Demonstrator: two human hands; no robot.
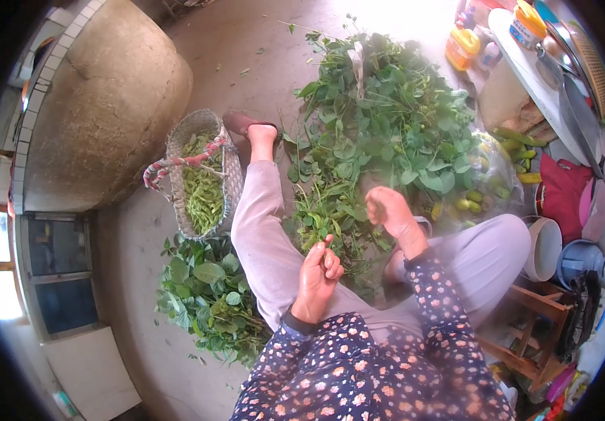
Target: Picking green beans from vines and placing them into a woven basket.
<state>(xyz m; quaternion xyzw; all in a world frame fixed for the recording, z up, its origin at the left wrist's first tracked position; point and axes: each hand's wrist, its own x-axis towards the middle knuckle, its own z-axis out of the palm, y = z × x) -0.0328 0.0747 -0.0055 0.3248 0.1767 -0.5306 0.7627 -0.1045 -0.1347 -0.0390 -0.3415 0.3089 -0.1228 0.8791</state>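
Note:
My left hand [319,276] is raised above my lap with its fingers curled and the thumb and forefinger close together. Green leaves and pods lie behind its fingertips, so whether it pinches one of them is unclear. My right hand [391,213], slightly blurred, is bent into a loose fist to the right and farther forward; its inner side is hidden. Between my legs, a leafy sprig with green bean pods [329,213] lies at the near side of a large heap of cut bean plants [386,116]. Left of my leg, a woven basket [233,179] with a cloth-wrapped handle holds many picked green pods [201,194].
More leafy plants [213,294] lie on the floor left of my thigh. Cucumbers or similar vegetables [515,142] and a clear plastic bag [500,163] are at the right. Nearby stand a white bucket [544,247], a blue bucket [581,260] and a wooden stool [537,316].

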